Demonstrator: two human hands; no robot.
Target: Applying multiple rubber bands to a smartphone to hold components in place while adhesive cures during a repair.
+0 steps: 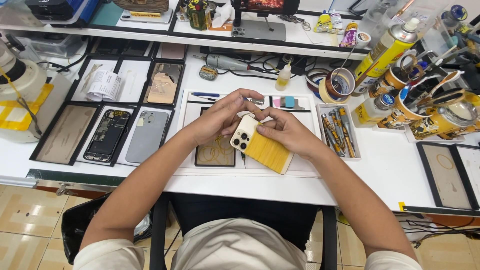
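Yellow bands wrap the phone (261,146) at frame centre, above the bench (390,165). Left hand (220,117) fingers curl over its top edge, right hand (285,131) fingers pinch a band; overstretched, it may snap off.

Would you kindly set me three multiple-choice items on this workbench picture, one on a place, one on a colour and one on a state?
1. Where is the opened phone with its insides showing?
A. In a black tray left of the hands
B. On the top shelf
C. On the floor

2. What colour are the rubber bands wound round the held phone?
A. Blue
B. Yellow
C. Black

3. How is that phone being held?
A. Lying untouched
B. By one hand only
C. By both hands

Answers: 1 A, it lies in a tray on the left. 2 B, the bands are yellow. 3 C, the left hand and right hand both grip it.
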